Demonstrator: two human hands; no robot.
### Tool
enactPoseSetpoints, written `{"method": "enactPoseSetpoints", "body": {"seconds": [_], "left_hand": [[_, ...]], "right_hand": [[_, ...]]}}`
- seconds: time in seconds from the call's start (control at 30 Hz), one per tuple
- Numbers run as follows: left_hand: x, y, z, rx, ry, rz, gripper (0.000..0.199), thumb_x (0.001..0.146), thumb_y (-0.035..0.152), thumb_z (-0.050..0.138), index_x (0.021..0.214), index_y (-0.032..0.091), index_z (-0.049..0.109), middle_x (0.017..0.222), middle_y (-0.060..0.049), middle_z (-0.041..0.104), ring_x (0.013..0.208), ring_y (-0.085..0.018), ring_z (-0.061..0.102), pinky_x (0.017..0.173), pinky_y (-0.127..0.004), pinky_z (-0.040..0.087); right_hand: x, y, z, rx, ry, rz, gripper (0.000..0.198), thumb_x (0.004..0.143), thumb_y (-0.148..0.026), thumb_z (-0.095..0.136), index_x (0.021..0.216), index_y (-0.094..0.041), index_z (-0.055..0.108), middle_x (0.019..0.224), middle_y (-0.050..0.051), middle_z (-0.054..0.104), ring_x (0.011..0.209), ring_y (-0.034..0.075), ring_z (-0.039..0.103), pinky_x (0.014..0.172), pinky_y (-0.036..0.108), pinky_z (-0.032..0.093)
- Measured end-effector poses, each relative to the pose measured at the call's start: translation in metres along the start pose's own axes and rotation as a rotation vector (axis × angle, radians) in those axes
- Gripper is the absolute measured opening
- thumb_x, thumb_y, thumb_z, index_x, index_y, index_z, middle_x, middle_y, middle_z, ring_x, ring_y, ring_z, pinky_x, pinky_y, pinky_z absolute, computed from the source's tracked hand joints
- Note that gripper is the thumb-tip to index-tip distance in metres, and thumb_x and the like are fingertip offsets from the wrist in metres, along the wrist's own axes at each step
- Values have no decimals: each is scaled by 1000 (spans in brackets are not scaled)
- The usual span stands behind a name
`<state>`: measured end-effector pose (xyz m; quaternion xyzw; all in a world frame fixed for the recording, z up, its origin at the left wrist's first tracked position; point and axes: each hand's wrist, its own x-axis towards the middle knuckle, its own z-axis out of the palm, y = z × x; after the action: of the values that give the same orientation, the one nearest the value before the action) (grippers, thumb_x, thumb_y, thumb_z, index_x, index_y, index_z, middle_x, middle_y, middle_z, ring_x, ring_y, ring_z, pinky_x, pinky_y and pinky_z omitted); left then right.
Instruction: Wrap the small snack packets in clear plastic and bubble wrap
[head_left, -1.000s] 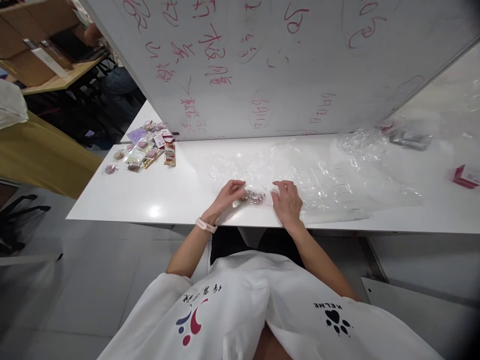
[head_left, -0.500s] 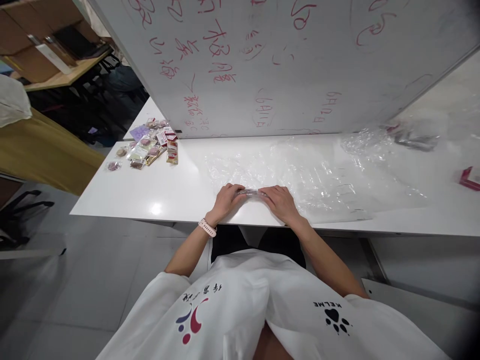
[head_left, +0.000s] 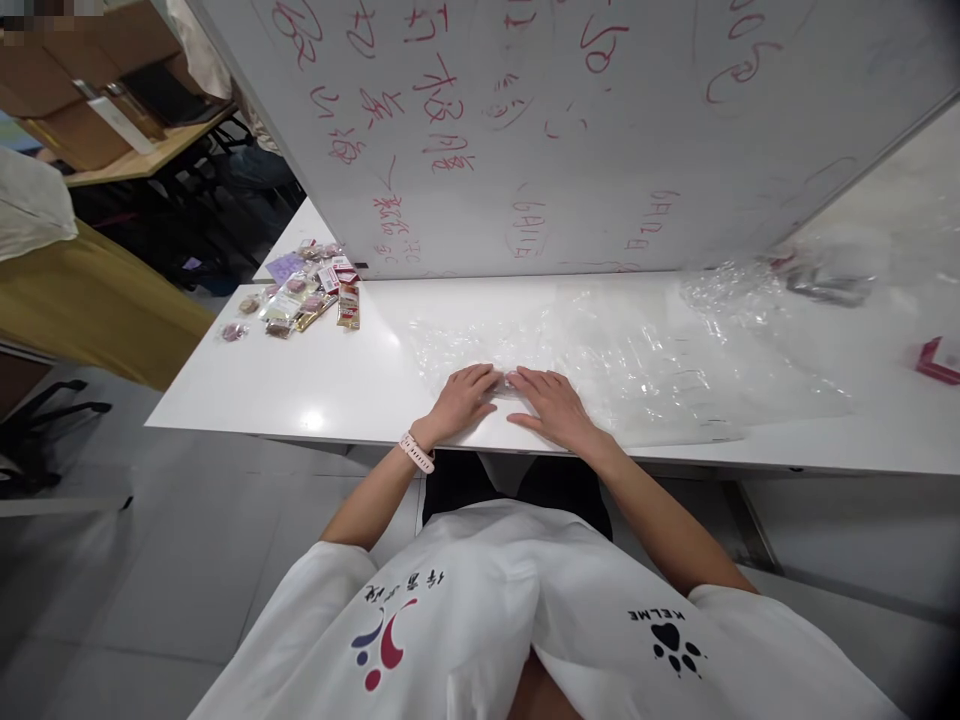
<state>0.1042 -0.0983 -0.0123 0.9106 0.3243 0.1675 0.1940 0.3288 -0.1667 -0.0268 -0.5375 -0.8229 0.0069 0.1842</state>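
1. We locate the clear plastic sheet (head_left: 645,390) on the white desk (head_left: 240,385). It lies spread in front of the person, wrinkled and glossy, its left end under the hands and its larger part reaching to the right.
2. We find the left grip (head_left: 461,402), a bare hand, palm down at the left end of the sheet. The thumb stands apart from the fingers, which rest on the plastic.
3. We find the right grip (head_left: 556,408), also a bare hand, palm down just beside the left one. Its thumb points left, apart from the fingers, whose tips lie close to those of the left.
4. We cannot tell whether either grip is closed on the plastic, since the fingers cover the contact area.
5. We note a pale pink wristband (head_left: 416,452) on the left wrist.
6. At the left rear of the desk we see a pile of small snack packets (head_left: 298,300). A red and gold packet (head_left: 348,307) lies at its right side; a small round packet (head_left: 233,332) lies at its left.
7. Behind the sheet stands a whiteboard (head_left: 570,150) with red handwriting.
8. To the right we identify crumpled plastic (head_left: 731,288) and, farther right, a red and white box (head_left: 939,360).
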Motion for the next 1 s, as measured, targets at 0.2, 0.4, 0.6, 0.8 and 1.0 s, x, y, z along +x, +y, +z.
{"method": "enactPoseSetpoints", "body": {"seconds": [0.2,0.4,0.6,0.8,1.0], "left_hand": [[34,-17,-21,-15,-25,-298,25,99,37,50,108,23,68,90,-7,72,89,-26,65,78,-35,46],[54,-4,-39,50,355,-494,3,90,17,63,91,17,66,94,-12,67,104,-30,60,92,-44,43],[2,24,-19,-1330,295,-793,10,85,21,72,90,14,67,95,-9,71,91,-19,69,89,-35,54],[29,-2,-21,-1694,667,-979,9,91,11,60,83,14,64,85,-6,71,88,-13,69,97,-28,53],[42,18,21,-608,391,-478,35,99,22,47,132,18,61,149,-11,55,147,-25,39,124,-48,25]], "right_hand": [[34,21,5,105,-56,246,39,107,-36,33,124,-22,66,111,7,74,101,23,65,94,38,40],[84,37,-11,-34,-66,394,30,100,-34,52,119,-16,68,111,13,71,103,29,60,94,43,38],[72,7,5,-72,-31,153,37,100,-25,47,133,-23,63,138,12,59,120,31,49,96,44,40],[57,0,16,32,-28,174,42,100,-26,44,141,-26,56,141,9,57,122,32,47,99,46,41],[50,0,20,131,32,102,39,101,-25,40,132,-18,61,137,12,60,127,31,48,103,47,43]]}}
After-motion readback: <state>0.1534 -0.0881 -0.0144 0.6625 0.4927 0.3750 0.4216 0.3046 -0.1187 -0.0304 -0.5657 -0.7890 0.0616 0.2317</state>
